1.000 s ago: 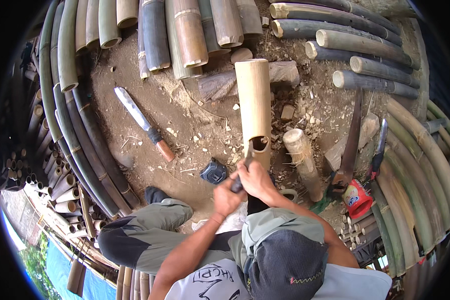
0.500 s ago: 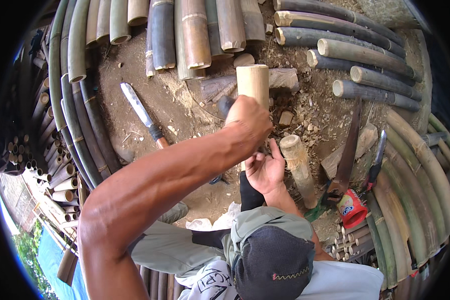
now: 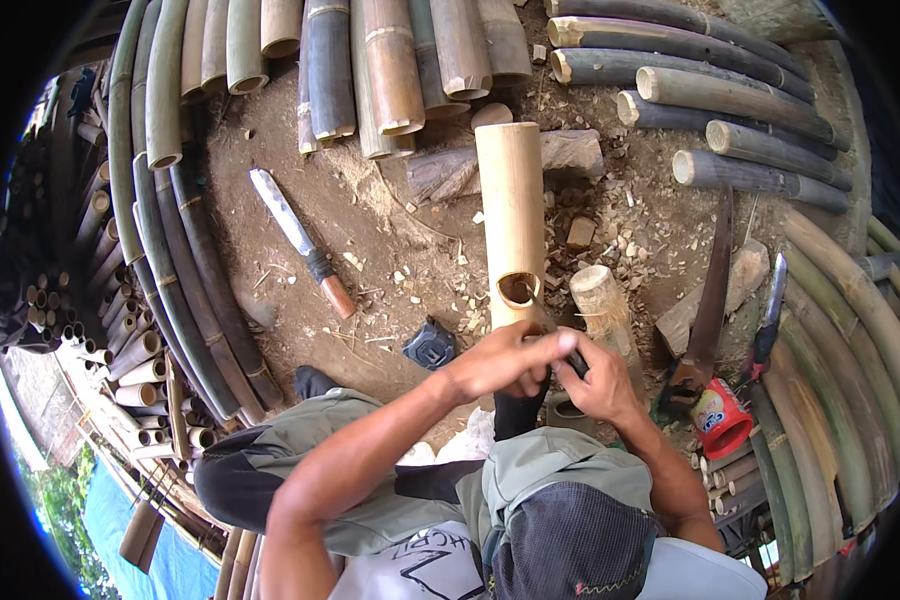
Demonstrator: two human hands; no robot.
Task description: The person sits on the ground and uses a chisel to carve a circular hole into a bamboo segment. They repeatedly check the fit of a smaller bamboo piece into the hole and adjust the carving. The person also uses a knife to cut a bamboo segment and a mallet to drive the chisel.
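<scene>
A pale bamboo tube [image 3: 511, 200] points away from me, its far end over a short log [image 3: 445, 172]. A round hole [image 3: 518, 289] is cut in its upper side, near my hands. My left hand [image 3: 515, 362] is closed over the near part of the tube, around a dark-handled tool [image 3: 574, 364]. Its thumb stretches toward my right hand [image 3: 602, 378], which is closed around the same handle. The tool's working end is mostly hidden, by the hole. Just beyond my right hand stands a short bamboo piece [image 3: 602, 300].
A large knife [image 3: 288, 220] and a tape measure [image 3: 430, 343] lie left of the tube. To the right are a handsaw [image 3: 705, 300], a smaller knife [image 3: 770, 315] and a red container [image 3: 722, 420]. Bamboo poles [image 3: 375, 75] surround the wood-chip-strewn ground.
My left hand has come down toward me from over the tube, uncovering the hole. My right hand, open before, has closed on the handle beside it.
</scene>
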